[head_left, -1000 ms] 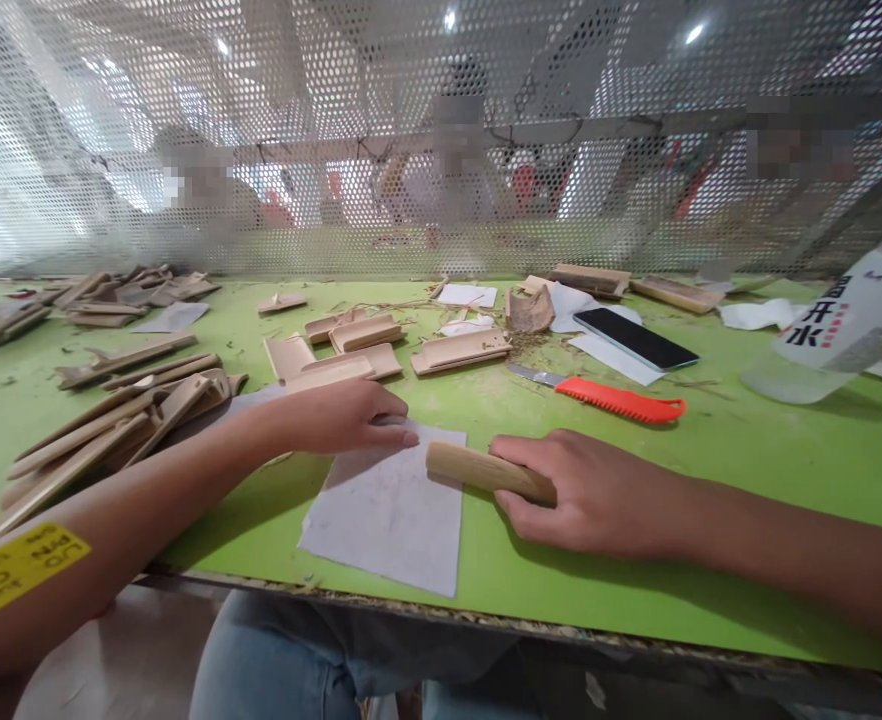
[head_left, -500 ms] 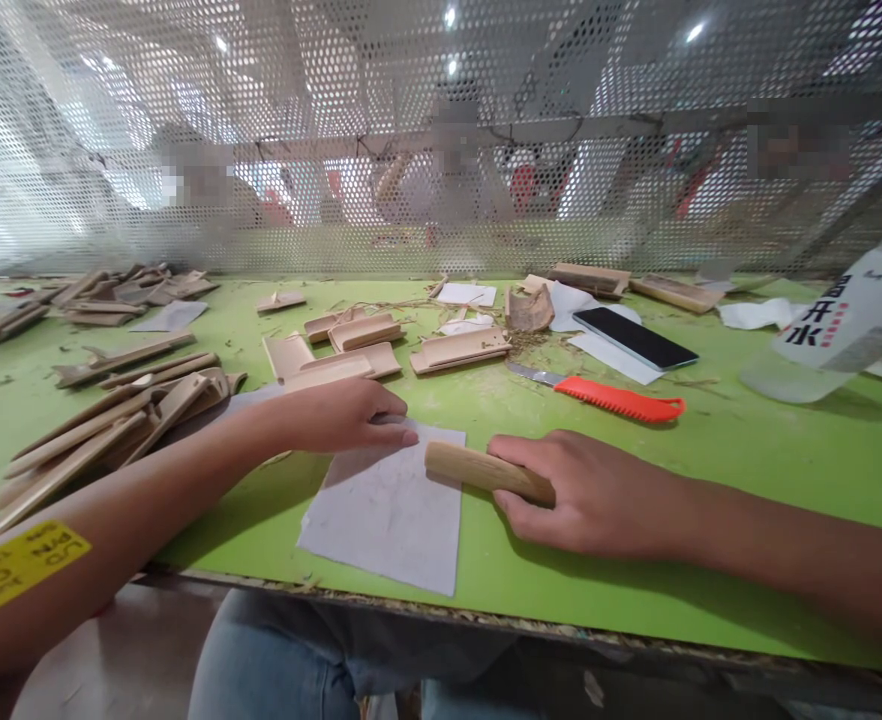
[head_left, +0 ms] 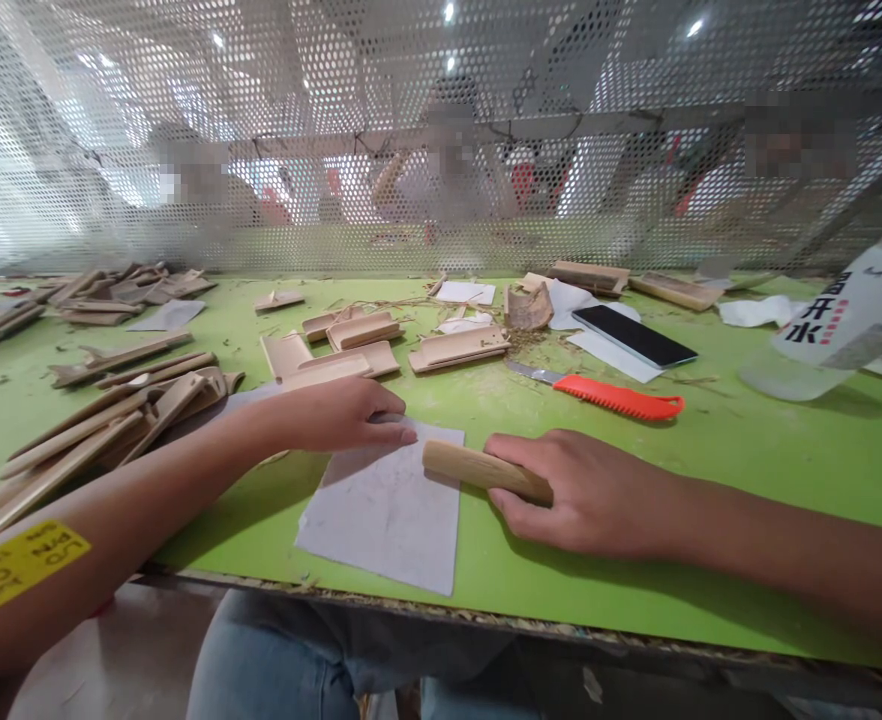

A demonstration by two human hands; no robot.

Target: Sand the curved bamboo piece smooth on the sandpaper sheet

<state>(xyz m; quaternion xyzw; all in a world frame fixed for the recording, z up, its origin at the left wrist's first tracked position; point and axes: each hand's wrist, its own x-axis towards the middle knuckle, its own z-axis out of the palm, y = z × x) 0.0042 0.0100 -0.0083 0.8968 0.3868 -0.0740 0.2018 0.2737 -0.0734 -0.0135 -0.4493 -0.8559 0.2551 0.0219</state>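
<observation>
The left hand point(head_left: 340, 415) lies flat on the far edge of a grey abrasive sheet point(head_left: 385, 510), fingers together and pressing down; it grips nothing, and the pressure appears to pin the sheet so that it does not slide on the green bench point(head_left: 748, 470). The right hand point(head_left: 587, 492) is closed over a rounded bamboo piece point(head_left: 478, 470), fingers laid along its upper side. The piece lies nearly level, its free end resting on the right edge of the sheet, its other end covered by the hand. This hold keeps the curved face against the abrasive surface.

Surrounding items:
- An orange-handled knife point(head_left: 613, 398) lies beyond the right hand, blade pointing left, apart from both hands.
- A black phone point(head_left: 632, 337) rests on white paper behind the knife.
- A clear bottle point(head_left: 842, 325) stands tilted at the right margin.
- A stack of long bamboo strips point(head_left: 111, 415) lies beside the left forearm, within reach.
- Shorter trough-shaped bamboo blanks point(head_left: 366, 345) sit behind the left hand.
- A perforated metal screen point(head_left: 261, 130) closes the far side of the bench; other people behind it are blurred.

A yellow label point(head_left: 17, 570) is stuck on the left forearm.
</observation>
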